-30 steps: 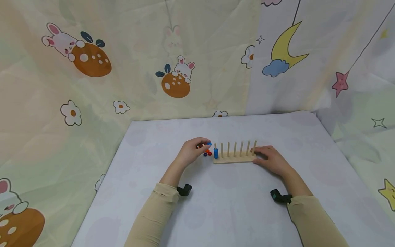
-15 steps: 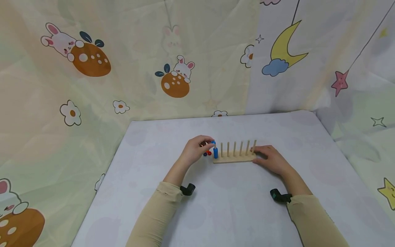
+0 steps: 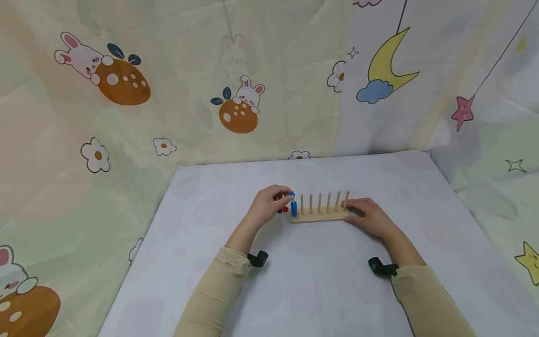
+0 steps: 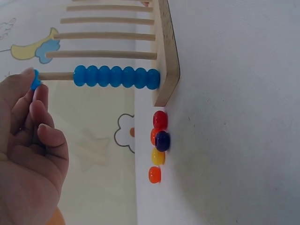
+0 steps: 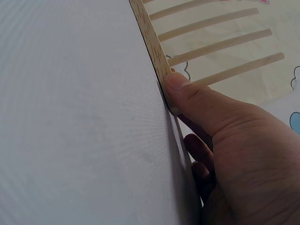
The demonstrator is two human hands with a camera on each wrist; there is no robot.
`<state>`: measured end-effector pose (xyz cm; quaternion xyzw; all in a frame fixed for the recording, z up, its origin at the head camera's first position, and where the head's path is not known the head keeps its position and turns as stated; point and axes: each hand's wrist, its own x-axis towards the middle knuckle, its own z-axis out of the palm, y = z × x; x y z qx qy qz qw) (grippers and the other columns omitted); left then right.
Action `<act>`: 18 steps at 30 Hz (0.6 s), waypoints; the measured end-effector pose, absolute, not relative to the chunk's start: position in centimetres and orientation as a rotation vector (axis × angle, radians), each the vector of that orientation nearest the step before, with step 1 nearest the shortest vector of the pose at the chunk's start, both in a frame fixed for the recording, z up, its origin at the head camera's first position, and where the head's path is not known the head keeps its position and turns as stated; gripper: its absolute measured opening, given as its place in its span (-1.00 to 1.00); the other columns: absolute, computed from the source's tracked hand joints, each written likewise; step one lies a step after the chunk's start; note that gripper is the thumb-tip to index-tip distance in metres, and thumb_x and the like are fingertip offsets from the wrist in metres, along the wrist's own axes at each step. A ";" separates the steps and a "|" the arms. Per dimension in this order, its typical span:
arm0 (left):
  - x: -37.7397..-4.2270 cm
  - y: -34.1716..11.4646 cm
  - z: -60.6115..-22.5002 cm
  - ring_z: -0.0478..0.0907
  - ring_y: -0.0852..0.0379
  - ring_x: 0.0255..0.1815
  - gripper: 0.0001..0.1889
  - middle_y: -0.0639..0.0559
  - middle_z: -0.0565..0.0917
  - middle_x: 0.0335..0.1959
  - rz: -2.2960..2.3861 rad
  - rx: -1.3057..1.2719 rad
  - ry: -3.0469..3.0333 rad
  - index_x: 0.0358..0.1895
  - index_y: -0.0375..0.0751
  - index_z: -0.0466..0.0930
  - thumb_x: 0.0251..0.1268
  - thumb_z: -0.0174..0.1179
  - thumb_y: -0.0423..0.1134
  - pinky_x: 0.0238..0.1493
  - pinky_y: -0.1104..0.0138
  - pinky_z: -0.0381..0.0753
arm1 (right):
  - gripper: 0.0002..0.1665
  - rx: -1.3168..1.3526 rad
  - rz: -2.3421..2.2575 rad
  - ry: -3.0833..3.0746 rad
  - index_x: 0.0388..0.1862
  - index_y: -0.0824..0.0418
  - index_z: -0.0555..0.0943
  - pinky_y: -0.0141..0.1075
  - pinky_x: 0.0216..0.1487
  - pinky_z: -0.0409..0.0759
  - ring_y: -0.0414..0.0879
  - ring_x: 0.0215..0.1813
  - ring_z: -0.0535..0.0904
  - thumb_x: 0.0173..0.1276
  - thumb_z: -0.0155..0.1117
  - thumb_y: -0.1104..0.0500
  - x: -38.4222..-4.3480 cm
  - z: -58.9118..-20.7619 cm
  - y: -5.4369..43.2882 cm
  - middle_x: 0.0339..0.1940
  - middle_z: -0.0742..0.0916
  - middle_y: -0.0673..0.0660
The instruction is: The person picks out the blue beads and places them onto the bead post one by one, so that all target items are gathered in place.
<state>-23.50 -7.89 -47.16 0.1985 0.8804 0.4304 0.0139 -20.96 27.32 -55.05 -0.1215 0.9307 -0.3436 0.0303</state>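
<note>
A wooden peg board (image 3: 317, 218) stands on the table, with a row of upright pegs. Its leftmost peg carries a stack of several blue beads (image 4: 116, 76), with bare wood above them. At the tip of that same peg, my left hand (image 3: 266, 207) pinches another blue bead (image 4: 35, 79) between thumb and forefinger. The bead meets the peg's top; how far it sits over it is hidden by the fingers. My right hand (image 3: 371, 218) grips the board's right end, thumb (image 5: 178, 80) on the near side and the other fingers partly hidden behind.
Loose beads lie beside the board's left end: a red one (image 4: 160, 120), a dark purple one (image 4: 162, 141), a yellow one (image 4: 158, 157) and orange ones (image 4: 154, 175). A patterned cloth (image 3: 294, 93) hangs behind the white table (image 3: 320, 290).
My left hand has moved right, bringing the blue bead from beside the leftmost peg to its tip. During the last half second it has barely shifted. My right hand stays on the board's end.
</note>
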 end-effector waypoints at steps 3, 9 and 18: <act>-23.6 -7.8 -47.2 0.49 0.16 -0.26 -0.79 0.19 0.64 -0.25 1.333 0.630 2.751 -0.05 0.09 0.70 0.35 0.26 -0.01 -0.33 0.36 0.54 | -0.32 -0.369 -1.050 2.862 0.31 0.01 0.53 0.24 0.36 0.24 0.20 0.37 0.33 0.28 0.37 -0.21 -20.9 -55.0 27.3 0.31 0.52 0.19; -23.6 -7.7 -47.1 0.46 0.16 -0.28 -0.78 0.16 0.61 -0.29 1.288 0.677 2.778 -0.04 0.05 0.70 0.34 0.27 -0.02 -0.36 0.38 0.50 | -0.33 -0.366 -1.048 2.864 0.31 0.01 0.53 0.22 0.37 0.25 0.17 0.36 0.35 0.27 0.37 -0.20 -20.9 -55.1 27.4 0.30 0.53 0.18; -23.7 -7.5 -47.4 0.41 0.17 -0.32 -0.78 0.14 0.54 -0.38 1.241 0.685 2.800 -0.05 0.01 0.71 0.34 0.28 -0.04 -0.40 0.41 0.41 | -0.33 -0.383 -1.048 2.873 0.31 0.02 0.53 0.23 0.36 0.24 0.19 0.35 0.34 0.28 0.36 -0.20 -21.1 -55.2 27.5 0.30 0.54 0.20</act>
